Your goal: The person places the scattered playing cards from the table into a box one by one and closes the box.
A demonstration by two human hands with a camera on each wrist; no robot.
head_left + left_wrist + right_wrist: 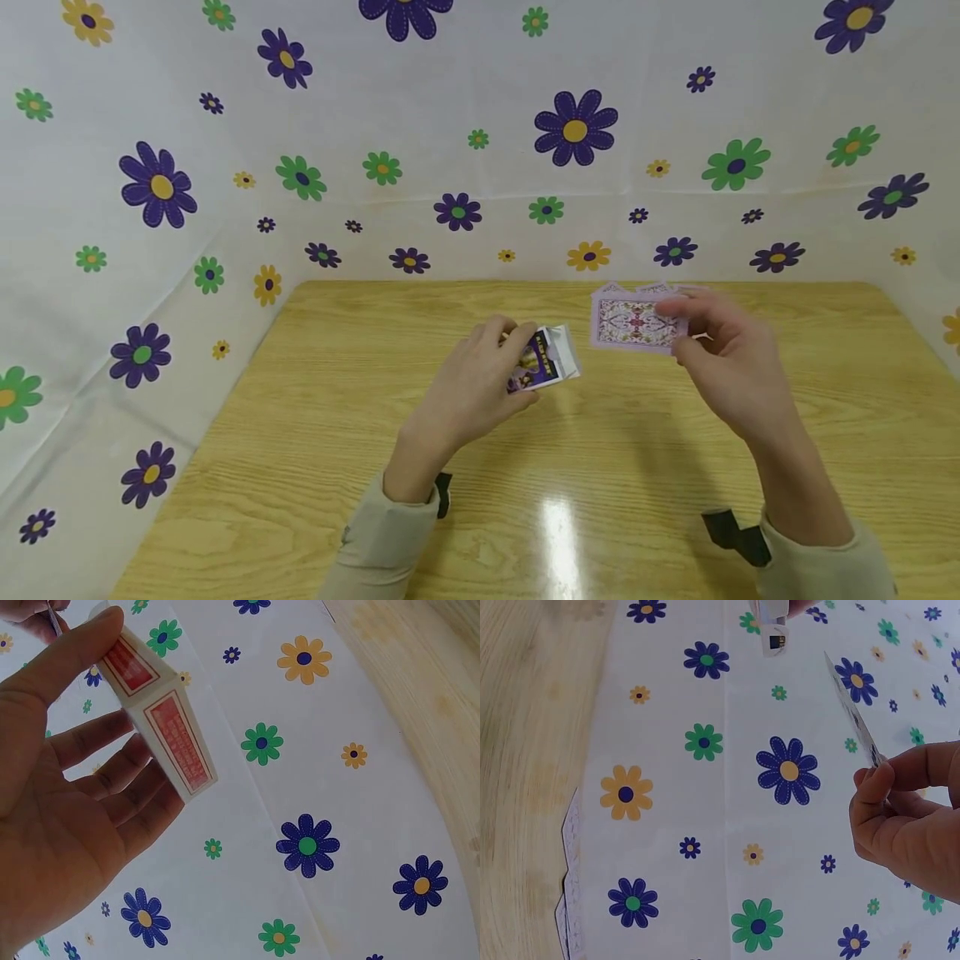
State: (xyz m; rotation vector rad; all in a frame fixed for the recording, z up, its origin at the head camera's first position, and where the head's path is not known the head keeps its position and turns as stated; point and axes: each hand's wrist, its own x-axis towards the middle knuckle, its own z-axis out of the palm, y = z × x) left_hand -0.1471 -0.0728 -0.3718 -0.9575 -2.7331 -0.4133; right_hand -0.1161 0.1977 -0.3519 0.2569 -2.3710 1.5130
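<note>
My left hand (pixel 491 371) grips a small white card box (pixel 546 357) above the middle of the wooden table; its flap end points right. In the left wrist view the box (pixel 161 720) shows red panels, held between thumb and fingers (pixel 97 761). My right hand (pixel 701 329) pinches a purple-backed playing card (pixel 633 323) to the right of the box, a little apart from it. The right wrist view shows that card (pixel 855 712) edge-on between thumb and fingers (pixel 889 799). More purple-backed cards (pixel 645 289) lie on the table behind the held one.
The wooden table (pixel 315 433) is walled on three sides by a white sheet with flower prints (pixel 576 127). Card edges (pixel 568 870) lie at the table's far border. Black straps (pixel 738 537) sit at both wrists.
</note>
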